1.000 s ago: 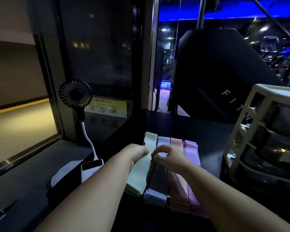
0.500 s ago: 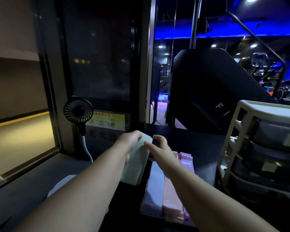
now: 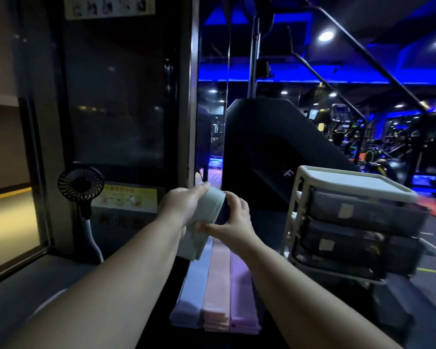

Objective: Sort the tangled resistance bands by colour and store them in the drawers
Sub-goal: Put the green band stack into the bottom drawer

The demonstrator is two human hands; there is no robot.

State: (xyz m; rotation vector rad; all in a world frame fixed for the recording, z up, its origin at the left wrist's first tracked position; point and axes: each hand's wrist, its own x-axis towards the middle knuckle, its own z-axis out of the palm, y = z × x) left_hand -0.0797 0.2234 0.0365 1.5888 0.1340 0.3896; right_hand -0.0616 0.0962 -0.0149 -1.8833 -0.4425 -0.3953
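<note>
1. Now, my left hand (image 3: 184, 207) grips the green bands (image 3: 208, 207) from the left side, with my fingers curled over the top. My right hand (image 3: 234, 222) pinches the same bands from the right, with my thumb under them. I hold them up in the air, above the far end of the other piles.
2. Below them three neat piles lie side by side and touch each other. From left to right they are the blue bands (image 3: 194, 288), the pink bands (image 3: 218, 285) and the purple bands (image 3: 242, 288).
3. Further right stands the white rack (image 3: 293, 222) with its dark drawers (image 3: 363, 215). Every drawer I can see looks shut, and two have a small pale label on the front.
4. So I think the sorting is done, because nothing looks tangled and each colour has its own pile. The storing has only begun. The green pile is in my hands and three piles wait. I cannot see inside the drawers.
5. The piles lie on a flat, dark counter (image 3: 269, 238). At the left there is a grey ledge (image 3: 23, 298) by a window. A little black fan (image 3: 81, 183) stands there, with a yellow sticker (image 3: 130, 197) just to its right.
6. The room is a dim gym. A big black machine (image 3: 275, 147) stands behind my hands. Blue lights and more machines show far off on the right.
</note>
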